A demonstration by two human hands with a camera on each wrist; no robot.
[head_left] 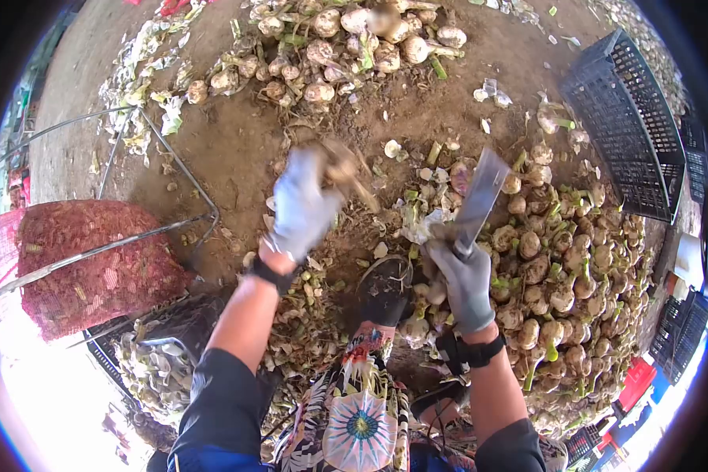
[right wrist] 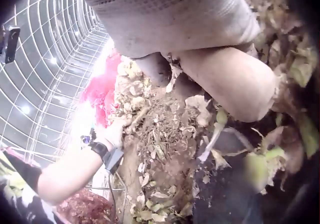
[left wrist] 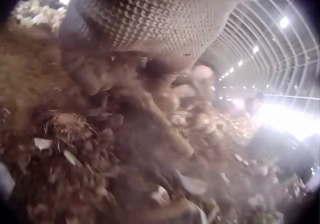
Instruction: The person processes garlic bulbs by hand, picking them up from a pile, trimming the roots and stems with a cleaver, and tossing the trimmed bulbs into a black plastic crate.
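My gloved left hand (head_left: 303, 204) grips garlic (head_left: 340, 165), blurred in the head view, over the bare soil left of the middle. In the left wrist view its long pale stalk (left wrist: 167, 129) sticks out below the knitted glove. My gloved right hand (head_left: 464, 287) holds a knife with a broad, cleaver-like blade (head_left: 484, 193) slanting up and away from me. Below that hand lies a big heap of trimmed garlic bulbs (head_left: 562, 295), spreading to the right. At the far side is a pile of garlic with stalks (head_left: 322, 51). The right glove hides most of the knife's handle.
A red mesh sack (head_left: 94, 263) stands at the left, behind a bent metal frame (head_left: 173, 149). Black plastic crates, one tipped up (head_left: 625, 118), are at the right. My shoe (head_left: 385, 289) is between the hands, among peelings and cut stalks (head_left: 311, 295).
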